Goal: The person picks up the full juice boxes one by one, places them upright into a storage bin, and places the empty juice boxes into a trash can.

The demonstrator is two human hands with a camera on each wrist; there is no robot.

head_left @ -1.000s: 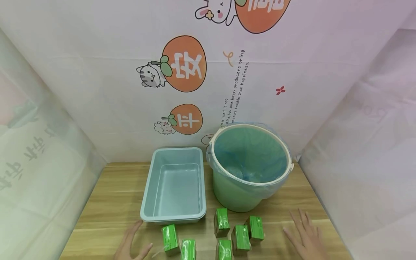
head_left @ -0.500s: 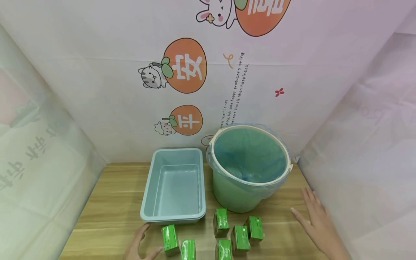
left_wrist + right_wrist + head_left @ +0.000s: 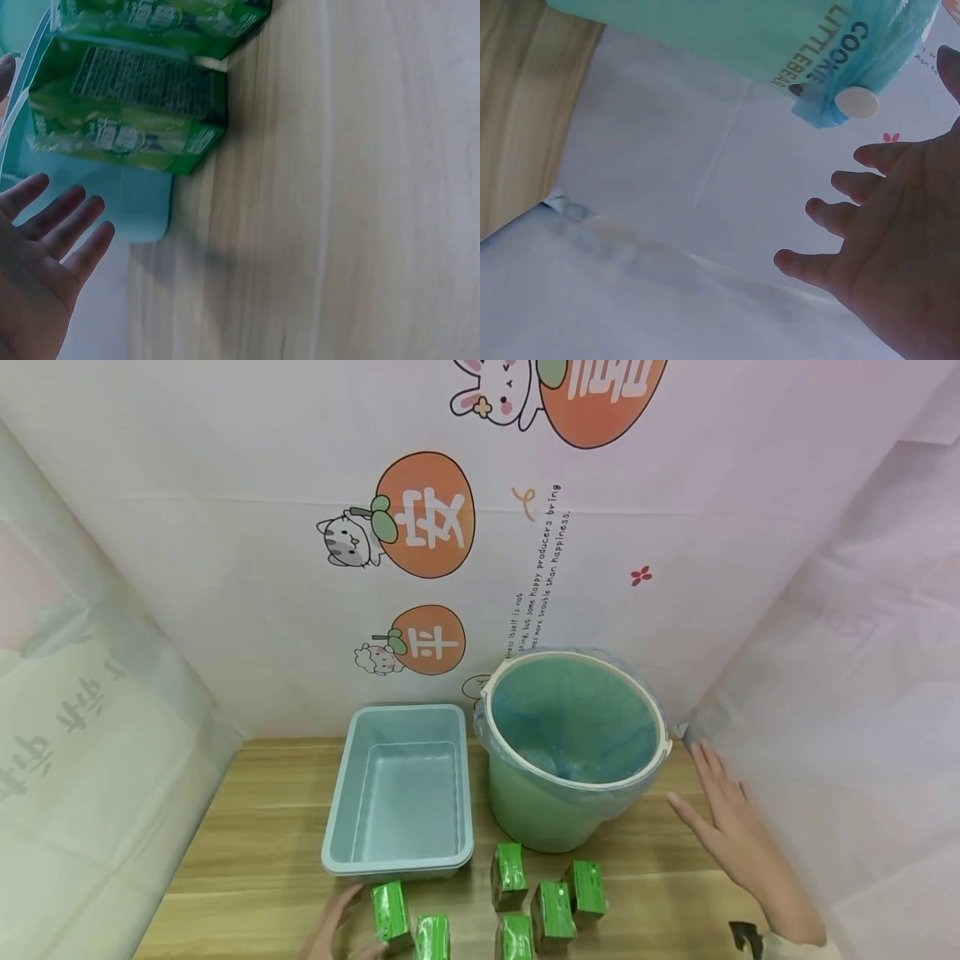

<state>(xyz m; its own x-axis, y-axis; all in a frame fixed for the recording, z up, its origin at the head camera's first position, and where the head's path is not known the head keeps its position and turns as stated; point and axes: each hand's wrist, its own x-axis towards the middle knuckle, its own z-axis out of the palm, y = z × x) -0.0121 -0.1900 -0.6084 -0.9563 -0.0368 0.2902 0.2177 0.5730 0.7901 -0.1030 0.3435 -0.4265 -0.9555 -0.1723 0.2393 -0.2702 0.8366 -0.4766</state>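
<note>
Several small green drink cartons stand on the wooden table in the head view. My left hand (image 3: 327, 931) is at the leftmost carton (image 3: 391, 914), fingers along its left side and thumb at its near side; whether it touches cannot be told. In the left wrist view the left hand's fingers are straight and spread beside a carton (image 3: 127, 112). My right hand (image 3: 731, 827) is raised to the right of the green bucket (image 3: 540, 814), holding nothing. The right wrist view shows its fingers spread, apart from the bucket's white handle knob (image 3: 857, 102).
A pale blue tray (image 3: 412, 802) sits left of the bucket, behind the cartons. The bucket is lined with a clear bluish bag (image 3: 577, 727). Printed white cloth (image 3: 262, 593) hangs at the back and both sides of the table (image 3: 247, 827).
My right hand has moved up and away from the near right table, alongside the bucket. My left hand has shifted right, closer to the leftmost carton. Cartons, tray and bucket stay put.
</note>
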